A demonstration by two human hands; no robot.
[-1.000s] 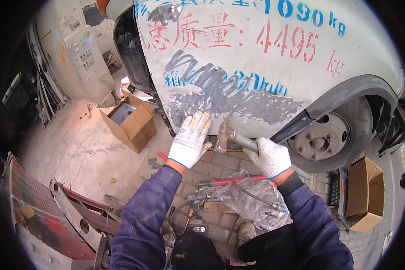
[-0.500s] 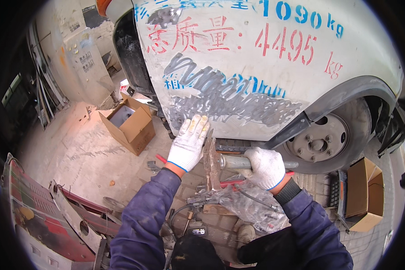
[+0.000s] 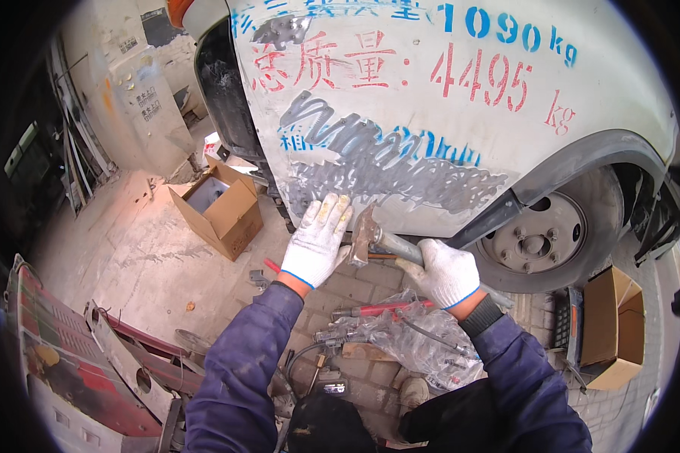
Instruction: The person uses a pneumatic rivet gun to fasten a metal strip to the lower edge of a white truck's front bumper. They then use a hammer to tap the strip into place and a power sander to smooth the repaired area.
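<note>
My left hand (image 3: 319, 240), in a white knit glove with yellowish stains, lies with outstretched fingers against the lower edge of a white vehicle panel (image 3: 423, 219). Grey paint-like scribbles cover part of that panel. My right hand (image 3: 442, 273), gloved alike, is wrapped round the grey pipe-like handle of a hammer (image 3: 364, 235). Its rusty head is by the panel's bottom edge, just right of my left thumb. Whether the head touches the metal I cannot tell.
A wheel (image 3: 535, 240) stands to the right, near an open cardboard box (image 3: 604, 328). Another box (image 3: 223, 219) is at left. Clear plastic sheeting (image 3: 438, 343), a red-handled tool (image 3: 378, 309) and cables lie on the paving below. Worn red metal parts (image 3: 72, 359) rest at lower left.
The hammer head has swung up and away from me, toward the panel's lower edge, and my right hand has tilted with it. My left hand stays in place.
</note>
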